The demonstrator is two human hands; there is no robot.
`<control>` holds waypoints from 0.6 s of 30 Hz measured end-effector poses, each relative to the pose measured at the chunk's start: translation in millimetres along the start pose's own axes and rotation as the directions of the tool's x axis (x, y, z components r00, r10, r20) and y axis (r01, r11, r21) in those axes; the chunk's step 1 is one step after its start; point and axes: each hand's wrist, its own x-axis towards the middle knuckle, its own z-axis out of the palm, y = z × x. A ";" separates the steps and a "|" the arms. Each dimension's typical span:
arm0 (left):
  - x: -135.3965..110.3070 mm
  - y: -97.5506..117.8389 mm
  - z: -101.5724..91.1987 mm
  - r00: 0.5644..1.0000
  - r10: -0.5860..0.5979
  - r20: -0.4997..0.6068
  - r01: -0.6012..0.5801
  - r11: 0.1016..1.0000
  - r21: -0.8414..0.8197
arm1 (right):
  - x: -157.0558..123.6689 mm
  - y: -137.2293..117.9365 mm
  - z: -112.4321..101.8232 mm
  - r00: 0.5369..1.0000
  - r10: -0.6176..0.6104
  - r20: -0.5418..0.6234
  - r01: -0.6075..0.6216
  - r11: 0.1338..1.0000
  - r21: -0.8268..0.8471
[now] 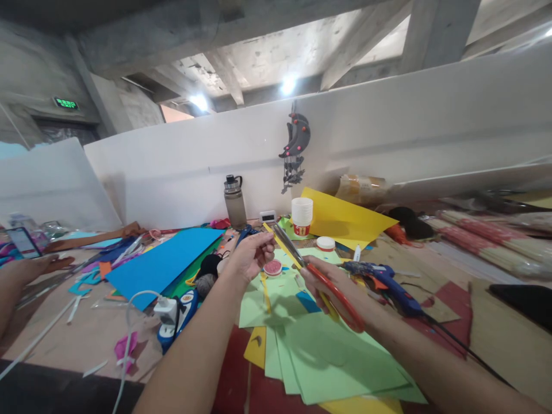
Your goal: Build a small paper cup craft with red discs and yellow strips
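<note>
My left hand (250,256) is raised over the table with its fingers pinched on one end of a narrow yellow paper strip (282,244). My right hand (330,284) is closed round the red handles of a pair of scissors (336,293). The scissor blades (288,244) point up and left and lie along the yellow strip. Under both hands lie light green paper sheets (328,356) with a yellow sheet beneath them.
A blue glue gun (388,284) with its cord lies right of my hands. A blue sheet (164,261), a charger (168,310), a grey bottle (235,201), paper cups (302,215) and a large yellow sheet (345,218) crowd the table. Another person's hand (38,267) rests far left.
</note>
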 end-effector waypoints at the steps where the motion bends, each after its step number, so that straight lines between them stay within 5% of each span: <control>1: -0.1 -0.3 0.3 1.000 -0.001 -0.007 0.001 1.000 0.011 | 0.3 1.0 0.3 1.000 -0.002 -0.001 0.002 1.000 -0.007; 18: 2.9 -2.2 -2.3 1.000 0.010 -0.006 -0.009 0.999 0.050 | 2.7 12.0 0.0 0.999 0.010 0.039 -0.011 0.999 0.037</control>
